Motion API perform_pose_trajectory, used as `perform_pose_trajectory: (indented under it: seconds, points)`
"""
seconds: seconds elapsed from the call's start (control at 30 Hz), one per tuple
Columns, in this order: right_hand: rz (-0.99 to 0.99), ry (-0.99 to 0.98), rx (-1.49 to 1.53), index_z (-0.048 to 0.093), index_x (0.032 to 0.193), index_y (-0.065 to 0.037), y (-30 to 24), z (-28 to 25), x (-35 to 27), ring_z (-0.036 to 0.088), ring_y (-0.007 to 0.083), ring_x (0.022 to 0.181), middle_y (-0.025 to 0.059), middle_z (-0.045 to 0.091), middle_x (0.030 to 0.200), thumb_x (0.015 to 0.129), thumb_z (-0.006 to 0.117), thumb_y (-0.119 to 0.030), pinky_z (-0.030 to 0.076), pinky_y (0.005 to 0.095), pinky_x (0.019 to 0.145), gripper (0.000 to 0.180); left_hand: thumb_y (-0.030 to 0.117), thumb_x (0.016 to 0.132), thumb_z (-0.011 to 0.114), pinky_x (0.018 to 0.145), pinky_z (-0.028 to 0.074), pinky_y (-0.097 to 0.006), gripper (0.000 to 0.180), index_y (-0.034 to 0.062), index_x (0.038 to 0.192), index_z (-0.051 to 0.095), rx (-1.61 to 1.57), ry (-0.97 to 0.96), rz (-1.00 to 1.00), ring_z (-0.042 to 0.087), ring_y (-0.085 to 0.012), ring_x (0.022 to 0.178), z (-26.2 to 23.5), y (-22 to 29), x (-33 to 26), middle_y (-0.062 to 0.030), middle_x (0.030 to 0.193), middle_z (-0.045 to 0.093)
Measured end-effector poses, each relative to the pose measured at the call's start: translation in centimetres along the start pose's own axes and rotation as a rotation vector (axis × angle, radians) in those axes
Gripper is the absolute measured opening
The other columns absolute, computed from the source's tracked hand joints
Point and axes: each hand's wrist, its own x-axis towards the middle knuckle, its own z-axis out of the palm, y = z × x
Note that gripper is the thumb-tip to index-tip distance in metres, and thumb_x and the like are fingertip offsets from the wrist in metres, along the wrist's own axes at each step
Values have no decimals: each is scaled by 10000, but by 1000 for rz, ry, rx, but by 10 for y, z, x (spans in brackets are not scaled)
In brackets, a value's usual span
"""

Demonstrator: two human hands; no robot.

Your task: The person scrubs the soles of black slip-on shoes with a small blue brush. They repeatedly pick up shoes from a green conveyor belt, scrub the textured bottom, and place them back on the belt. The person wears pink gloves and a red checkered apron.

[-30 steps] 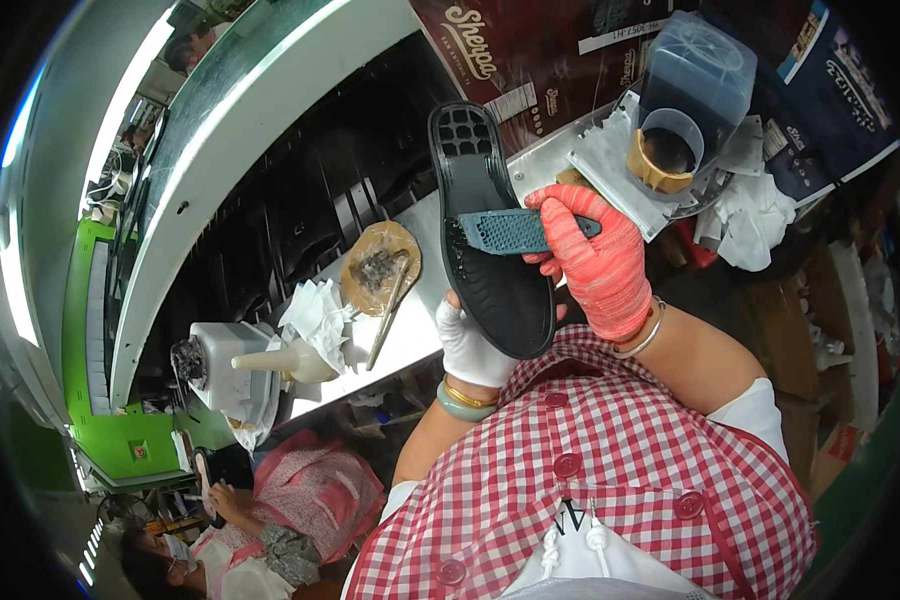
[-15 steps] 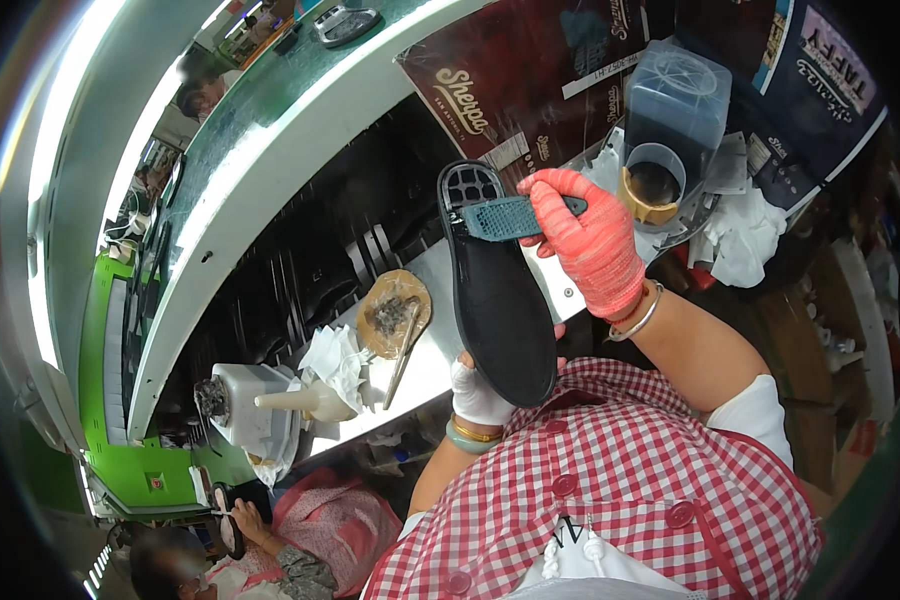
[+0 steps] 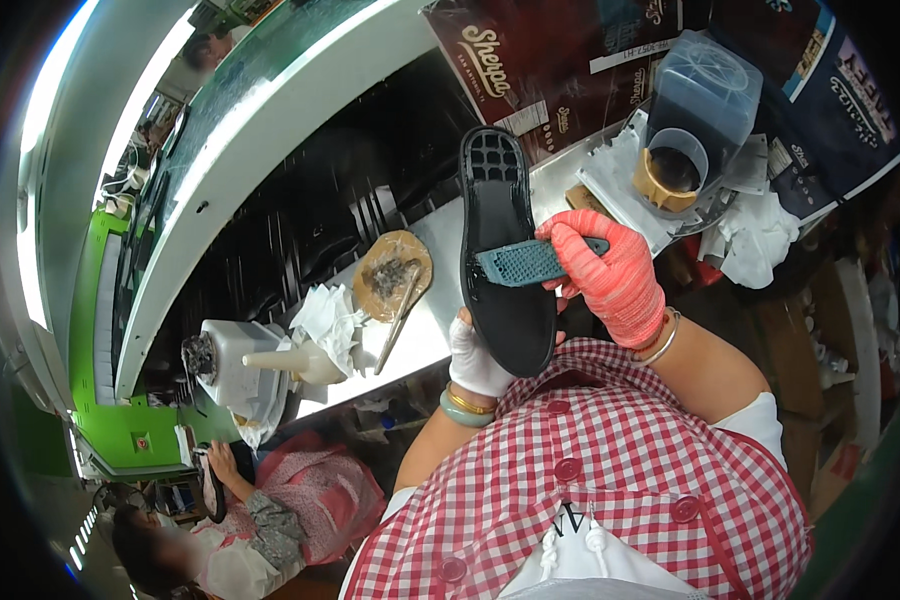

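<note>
My left hand (image 3: 478, 362), in a white glove with bare fingertips, grips a black shoe sole (image 3: 511, 325) from beneath near its broad toe end. The sole points away from me, with an open grid of cells at its far heel end. My right hand (image 3: 612, 283), in a coral-pink glove, pinches a blue-green brush (image 3: 522, 264) by its handle end. The brush head lies across the middle of the sole. From there to the heel the surface looks glossy; nearer me it is matt black.
On the bench left of the sole lie a brown smeared lid (image 3: 394, 276) with a thin stick, crumpled white tissue (image 3: 327, 325) and a nozzled bottle (image 3: 305, 362). A cup of dark liquid (image 3: 674, 170) stands at the right, beside a clear plastic container (image 3: 707, 85). A co-worker (image 3: 260, 530) sits at lower left.
My right hand has drawn the brush from the heel end down to the middle of the sole. The glossy part now reaches further toward me. The left hand keeps its hold.
</note>
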Motion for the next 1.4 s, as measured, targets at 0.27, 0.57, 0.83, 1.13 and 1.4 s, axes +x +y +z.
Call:
perform_pose_trajectory:
  seconds: [0.27,0.57,0.83,1.13,1.4]
  points:
    - [9,-67,-65,644,964,0,7,3,-12,610,86,640,48,637,802,890,565,-159,497,199,528,193,640,767,546,911,460,-491,823,80,1345,369,39,-9,48,498,-318,1138,-8,1,4,-160,1291,465]
    - [0,-214,-171,636,979,22,13,8,-23,619,97,710,79,654,877,887,564,-127,528,216,593,189,690,841,336,1007,385,-442,780,95,1344,381,-91,117,98,486,-285,1165,-17,7,-2,-136,1296,472]
    - [168,-485,-298,624,1023,16,1,24,-5,611,110,788,67,642,941,911,537,-189,531,235,671,250,628,897,266,962,424,-482,705,76,1316,401,-268,121,62,500,-319,1145,-33,12,-13,-165,1289,470]
    - [338,-663,-421,633,1010,-44,12,65,28,588,69,577,32,633,849,894,547,-286,399,169,464,282,618,902,255,569,542,-449,704,36,1226,481,-193,200,-106,614,-339,762,-60,39,-29,-215,954,604]
    - [314,-745,-370,633,1019,-21,47,100,54,560,54,549,27,639,804,862,604,-295,372,168,449,317,542,910,305,347,499,-323,635,-13,1159,491,400,149,-233,615,-314,491,-94,89,-43,-226,831,611]
